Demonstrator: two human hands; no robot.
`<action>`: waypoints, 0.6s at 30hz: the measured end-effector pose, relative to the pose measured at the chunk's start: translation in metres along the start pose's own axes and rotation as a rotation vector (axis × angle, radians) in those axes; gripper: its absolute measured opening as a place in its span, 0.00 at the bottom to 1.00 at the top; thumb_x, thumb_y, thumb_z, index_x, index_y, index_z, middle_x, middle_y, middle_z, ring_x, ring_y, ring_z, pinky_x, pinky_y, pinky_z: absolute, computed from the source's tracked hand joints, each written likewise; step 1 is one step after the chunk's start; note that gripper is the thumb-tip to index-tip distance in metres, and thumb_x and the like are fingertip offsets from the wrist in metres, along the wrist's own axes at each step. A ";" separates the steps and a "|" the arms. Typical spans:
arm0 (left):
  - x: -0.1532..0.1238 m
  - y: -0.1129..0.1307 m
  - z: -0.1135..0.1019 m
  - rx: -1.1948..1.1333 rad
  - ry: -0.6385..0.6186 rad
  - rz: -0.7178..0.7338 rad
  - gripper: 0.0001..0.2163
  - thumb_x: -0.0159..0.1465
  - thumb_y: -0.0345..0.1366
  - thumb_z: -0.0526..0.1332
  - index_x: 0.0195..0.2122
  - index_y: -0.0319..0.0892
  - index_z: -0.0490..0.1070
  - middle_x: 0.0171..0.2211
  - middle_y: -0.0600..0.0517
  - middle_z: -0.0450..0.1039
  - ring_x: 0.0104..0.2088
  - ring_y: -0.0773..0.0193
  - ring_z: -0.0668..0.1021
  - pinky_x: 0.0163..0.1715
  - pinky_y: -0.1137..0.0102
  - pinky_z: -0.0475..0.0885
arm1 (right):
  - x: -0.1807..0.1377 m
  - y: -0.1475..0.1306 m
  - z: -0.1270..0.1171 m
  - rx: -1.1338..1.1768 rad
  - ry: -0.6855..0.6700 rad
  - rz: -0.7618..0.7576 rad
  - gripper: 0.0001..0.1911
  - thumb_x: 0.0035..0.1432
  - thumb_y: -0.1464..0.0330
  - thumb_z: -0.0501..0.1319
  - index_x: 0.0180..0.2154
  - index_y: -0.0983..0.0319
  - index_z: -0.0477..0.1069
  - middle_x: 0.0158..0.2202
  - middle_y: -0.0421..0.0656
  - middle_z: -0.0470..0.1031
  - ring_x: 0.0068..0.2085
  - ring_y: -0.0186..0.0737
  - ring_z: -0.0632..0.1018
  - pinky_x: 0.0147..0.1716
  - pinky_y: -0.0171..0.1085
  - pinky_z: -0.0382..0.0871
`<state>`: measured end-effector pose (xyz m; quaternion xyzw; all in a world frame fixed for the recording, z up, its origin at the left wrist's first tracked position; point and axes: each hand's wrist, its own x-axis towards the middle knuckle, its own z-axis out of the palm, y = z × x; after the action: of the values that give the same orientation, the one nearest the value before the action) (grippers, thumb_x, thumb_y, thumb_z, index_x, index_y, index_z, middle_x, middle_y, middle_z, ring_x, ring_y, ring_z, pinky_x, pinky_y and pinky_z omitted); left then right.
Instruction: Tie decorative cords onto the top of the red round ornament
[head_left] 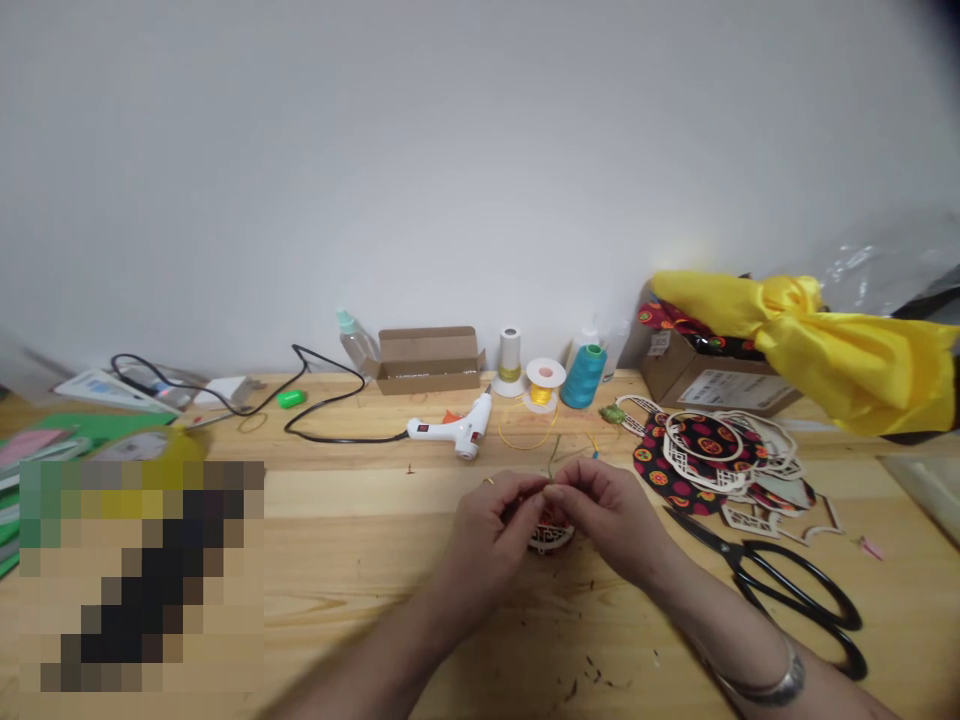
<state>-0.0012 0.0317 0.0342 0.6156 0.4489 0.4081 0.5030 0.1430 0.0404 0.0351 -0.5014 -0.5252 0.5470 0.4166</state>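
Note:
My left hand and my right hand meet at the middle of the wooden table, fingers pinched together. Between them they hold a small round red-and-white ornament and a thin green-yellow cord that rises from the fingertips. The ornament is mostly hidden under my fingers. A silver bangle sits on my right wrist.
Black scissors lie right of my hands. Behind them are stacked patterned discs and cut-out frames, a white glue gun with black cable, thread spools, cardboard boxes, yellow cloth, and green sheets at left.

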 end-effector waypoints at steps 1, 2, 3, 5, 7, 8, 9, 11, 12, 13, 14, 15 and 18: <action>0.001 0.001 0.000 -0.030 -0.003 -0.040 0.09 0.58 0.34 0.56 0.35 0.39 0.74 0.32 0.50 0.75 0.34 0.64 0.75 0.35 0.71 0.69 | 0.000 -0.001 0.000 -0.005 0.004 0.004 0.08 0.46 0.67 0.60 0.21 0.63 0.63 0.18 0.36 0.66 0.21 0.30 0.65 0.21 0.31 0.59; 0.002 0.002 -0.001 -0.063 -0.007 -0.084 0.08 0.58 0.34 0.57 0.33 0.39 0.74 0.30 0.50 0.75 0.32 0.64 0.75 0.34 0.72 0.69 | 0.000 -0.003 0.000 -0.008 0.007 0.005 0.08 0.45 0.67 0.60 0.21 0.63 0.64 0.18 0.36 0.66 0.21 0.30 0.65 0.21 0.31 0.59; 0.003 0.003 -0.001 -0.096 -0.009 -0.128 0.07 0.57 0.35 0.58 0.31 0.38 0.75 0.28 0.51 0.75 0.30 0.65 0.75 0.32 0.73 0.68 | 0.000 -0.004 0.000 -0.012 0.008 0.005 0.08 0.45 0.67 0.60 0.21 0.63 0.64 0.18 0.36 0.66 0.21 0.30 0.66 0.21 0.31 0.60; 0.005 0.005 -0.002 -0.153 -0.009 -0.208 0.07 0.55 0.35 0.60 0.28 0.38 0.75 0.25 0.52 0.75 0.27 0.68 0.73 0.29 0.75 0.67 | 0.000 -0.005 -0.001 -0.018 0.012 0.001 0.08 0.45 0.67 0.60 0.21 0.63 0.64 0.18 0.36 0.66 0.21 0.30 0.66 0.22 0.31 0.60; 0.006 0.006 -0.004 -0.187 -0.005 -0.273 0.07 0.54 0.36 0.62 0.28 0.38 0.75 0.22 0.54 0.73 0.22 0.72 0.70 0.23 0.77 0.64 | 0.001 -0.006 -0.001 -0.014 0.009 0.003 0.08 0.44 0.67 0.61 0.21 0.63 0.64 0.18 0.36 0.66 0.21 0.30 0.66 0.21 0.31 0.59; 0.007 0.006 -0.005 -0.200 -0.008 -0.302 0.07 0.53 0.36 0.62 0.27 0.38 0.75 0.20 0.55 0.72 0.20 0.73 0.68 0.21 0.78 0.62 | 0.001 -0.006 -0.001 -0.007 0.000 0.009 0.09 0.44 0.66 0.61 0.21 0.63 0.64 0.18 0.36 0.66 0.21 0.29 0.65 0.21 0.30 0.59; 0.007 0.006 -0.006 -0.214 -0.019 -0.331 0.07 0.53 0.37 0.63 0.27 0.38 0.75 0.19 0.55 0.70 0.18 0.75 0.65 0.18 0.79 0.59 | 0.001 -0.006 -0.001 0.003 -0.009 0.016 0.09 0.44 0.66 0.62 0.21 0.63 0.64 0.17 0.35 0.65 0.20 0.29 0.65 0.20 0.30 0.58; 0.007 0.005 -0.008 -0.248 -0.053 -0.375 0.08 0.52 0.38 0.63 0.27 0.38 0.75 0.17 0.56 0.68 0.15 0.77 0.61 0.15 0.79 0.55 | 0.000 -0.006 -0.001 0.024 -0.026 0.030 0.09 0.43 0.66 0.62 0.21 0.63 0.64 0.17 0.35 0.65 0.20 0.28 0.64 0.19 0.30 0.57; 0.007 0.004 -0.009 -0.266 -0.071 -0.394 0.08 0.52 0.38 0.63 0.27 0.37 0.75 0.17 0.56 0.68 0.15 0.77 0.60 0.15 0.79 0.53 | 0.000 -0.006 -0.001 0.031 -0.033 0.035 0.10 0.43 0.65 0.63 0.21 0.63 0.65 0.17 0.35 0.64 0.19 0.27 0.63 0.19 0.30 0.56; 0.007 0.003 -0.010 -0.285 -0.087 -0.411 0.08 0.52 0.38 0.63 0.27 0.37 0.75 0.17 0.56 0.67 0.14 0.78 0.59 0.14 0.79 0.51 | -0.001 -0.006 -0.001 0.038 -0.039 0.038 0.10 0.43 0.65 0.63 0.21 0.63 0.65 0.17 0.34 0.64 0.19 0.27 0.63 0.19 0.29 0.56; 0.007 0.003 -0.010 -0.304 -0.098 -0.426 0.08 0.51 0.38 0.63 0.27 0.37 0.75 0.17 0.56 0.67 0.14 0.78 0.58 0.14 0.78 0.50 | -0.001 -0.006 -0.001 0.046 -0.044 0.039 0.10 0.43 0.65 0.63 0.21 0.63 0.64 0.17 0.34 0.64 0.19 0.27 0.63 0.18 0.29 0.55; 0.007 0.002 -0.011 -0.323 -0.106 -0.440 0.08 0.51 0.38 0.64 0.27 0.37 0.75 0.16 0.56 0.66 0.14 0.78 0.58 0.14 0.78 0.49 | -0.001 -0.006 -0.001 0.055 -0.049 0.043 0.10 0.43 0.65 0.63 0.21 0.64 0.64 0.17 0.34 0.63 0.19 0.27 0.62 0.18 0.29 0.55; 0.007 0.002 -0.010 -0.367 -0.109 -0.484 0.09 0.49 0.38 0.65 0.27 0.36 0.75 0.15 0.57 0.64 0.13 0.78 0.57 0.13 0.77 0.47 | -0.001 -0.006 -0.001 0.088 -0.069 0.058 0.11 0.43 0.65 0.64 0.21 0.64 0.64 0.16 0.33 0.62 0.18 0.26 0.61 0.18 0.29 0.54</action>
<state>-0.0090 0.0407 0.0383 0.4108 0.4734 0.3171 0.7117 0.1442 0.0398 0.0414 -0.4783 -0.4998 0.5986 0.4038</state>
